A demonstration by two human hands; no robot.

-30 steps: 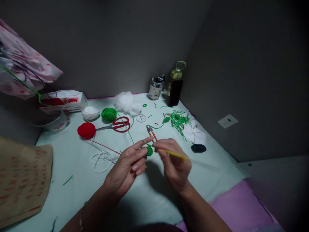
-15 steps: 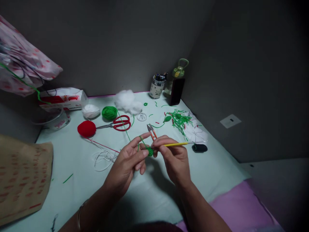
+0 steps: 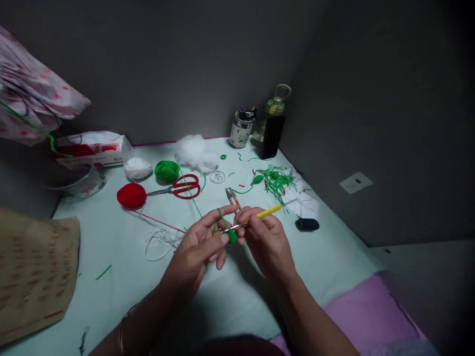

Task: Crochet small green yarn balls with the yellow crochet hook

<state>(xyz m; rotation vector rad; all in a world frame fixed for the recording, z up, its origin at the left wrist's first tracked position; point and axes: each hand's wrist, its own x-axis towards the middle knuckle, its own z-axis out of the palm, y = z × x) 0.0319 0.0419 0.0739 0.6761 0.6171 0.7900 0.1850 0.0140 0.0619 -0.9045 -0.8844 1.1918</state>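
Observation:
My left hand pinches a small green crochet piece between thumb and fingers. Green yarn loops over its raised index finger and runs back to the green yarn ball. In my right hand is a crochet hook with a yellow handle, closed in the fingers. The hook's metal shaft reaches left across the top of the green piece, near the left thumb. Just beyond the hands lie small thread snips with orange handles. Whether the hook tip sits in a stitch is too small to tell.
Red-handled scissors, a red yarn ball, a white yarn ball and white stuffing lie behind. At right are green yarn scraps, a black case-like object and a phone. A brown paper bag stands left.
The crochet hook has tilted, its yellow handle end now higher and nearer the hand, and more metal shaft shows over the green piece. The view has shifted slightly.

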